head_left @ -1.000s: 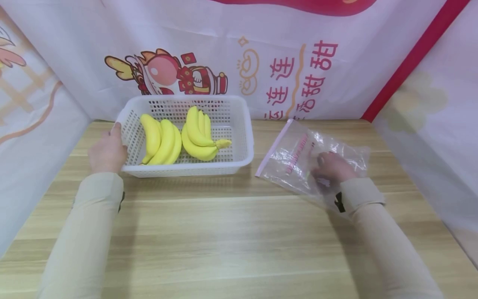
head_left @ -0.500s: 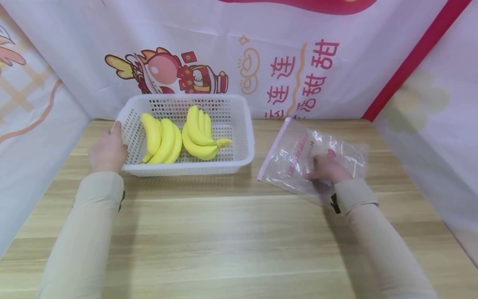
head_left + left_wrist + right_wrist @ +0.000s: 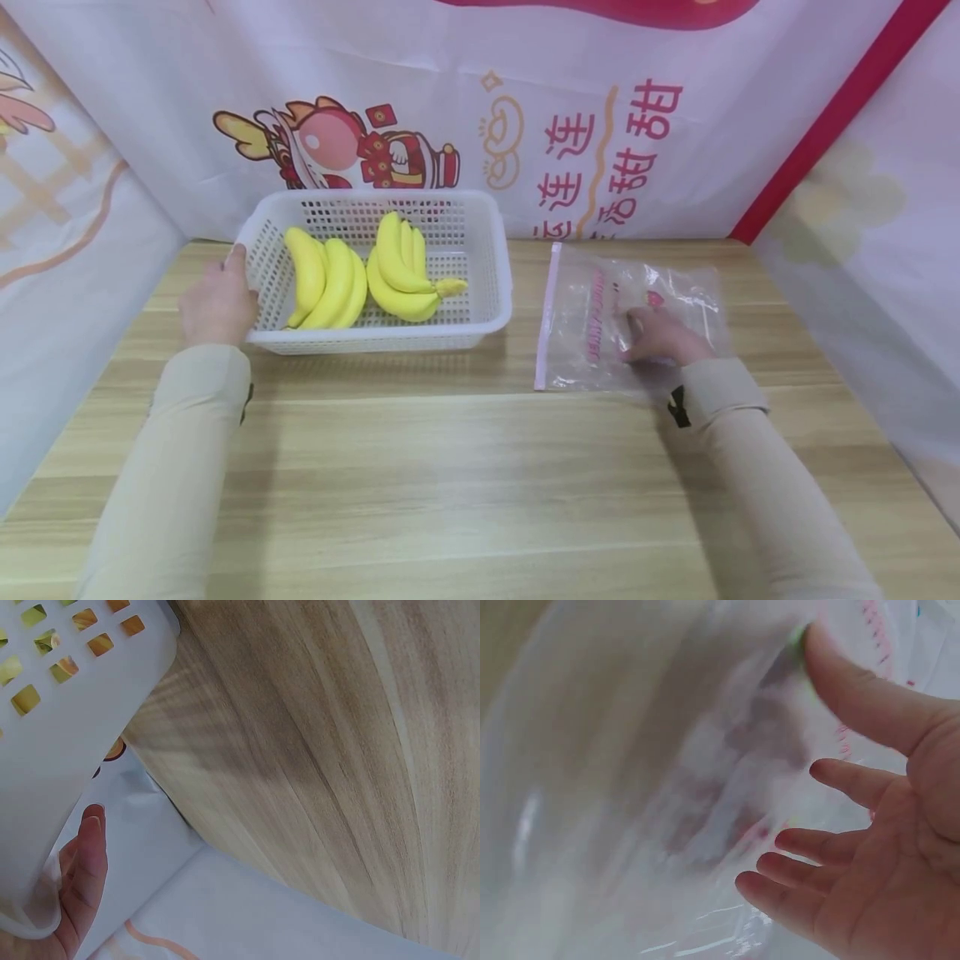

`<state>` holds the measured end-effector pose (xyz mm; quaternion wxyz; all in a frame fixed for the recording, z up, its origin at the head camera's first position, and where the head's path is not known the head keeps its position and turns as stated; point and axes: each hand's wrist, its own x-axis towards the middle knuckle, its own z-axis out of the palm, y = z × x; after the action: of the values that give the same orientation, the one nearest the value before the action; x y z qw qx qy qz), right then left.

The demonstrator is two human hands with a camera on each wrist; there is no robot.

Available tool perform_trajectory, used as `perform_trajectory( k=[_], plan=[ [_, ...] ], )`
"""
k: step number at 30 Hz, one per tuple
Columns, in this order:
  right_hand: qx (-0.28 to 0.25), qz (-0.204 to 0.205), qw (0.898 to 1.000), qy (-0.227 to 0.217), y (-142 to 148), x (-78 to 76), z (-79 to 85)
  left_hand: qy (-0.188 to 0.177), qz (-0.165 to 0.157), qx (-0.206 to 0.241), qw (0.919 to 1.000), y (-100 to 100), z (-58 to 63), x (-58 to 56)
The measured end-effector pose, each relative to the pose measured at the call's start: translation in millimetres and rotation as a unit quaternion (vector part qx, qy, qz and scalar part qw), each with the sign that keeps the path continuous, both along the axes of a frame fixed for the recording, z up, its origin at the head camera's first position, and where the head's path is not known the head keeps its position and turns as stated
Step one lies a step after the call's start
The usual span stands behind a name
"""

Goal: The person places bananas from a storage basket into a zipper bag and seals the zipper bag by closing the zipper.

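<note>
A white plastic basket [image 3: 375, 336] stands on the table at the left of the head view, with a bunch of bananas [image 3: 337, 287] on its left side and another bunch of bananas [image 3: 401, 279] in its middle. My left hand [image 3: 217, 302] grips the basket's left rim; in the left wrist view its fingers [image 3: 86, 862] show beyond the rim. To the right of the basket lies a clear zip bag [image 3: 570, 333] with a pink strip and pink print. Over the bag is my right hand [image 3: 663, 337]. The right wrist view shows that hand's fingers [image 3: 802, 885] apart, close to the plastic.
The wooden table [image 3: 450, 483] extends toward me in front of the basket and bag. A printed white cloth [image 3: 420, 50] hangs right behind them. More white cloth closes off the left and right sides.
The zip bag has turned, so its pink strip now runs nearly straight away from me instead of slanting. My right hand has shifted slightly over it. The left hand and basket have stayed put.
</note>
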<state>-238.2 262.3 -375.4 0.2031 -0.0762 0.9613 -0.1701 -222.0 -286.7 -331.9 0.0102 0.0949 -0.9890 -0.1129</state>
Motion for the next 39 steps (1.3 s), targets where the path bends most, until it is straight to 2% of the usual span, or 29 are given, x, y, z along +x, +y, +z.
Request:
perform_trajectory(
  k=[6,11,19,26,34,39],
  plan=[
    [0.021,-0.004,1.0,-0.016,-19,6.6,7.6,0.0,0.0,0.003,1.0,0,-0.3,0.2],
    [0.032,-0.009,0.999,-0.014,-26,9.6,3.6,-0.002,0.001,0.0,1.0,0,-1.2,-0.2],
    [0.01,0.04,0.999,0.03,-19,3.4,-5.1,0.0,0.002,0.003,1.0,-1,-1.8,-1.0],
    [0.017,0.056,0.998,0.039,-12,-5.5,-10.0,-0.002,0.004,0.005,1.0,0,-1.0,-0.4],
    [-0.006,0.064,0.997,0.032,-7,-9.0,-12.5,-0.004,0.007,0.005,1.0,2,-0.5,0.3],
    [0.02,0.051,0.998,0.035,-20,-4.7,-4.7,-0.005,0.006,0.008,0.9999,1,0.2,-0.2]
  ],
)
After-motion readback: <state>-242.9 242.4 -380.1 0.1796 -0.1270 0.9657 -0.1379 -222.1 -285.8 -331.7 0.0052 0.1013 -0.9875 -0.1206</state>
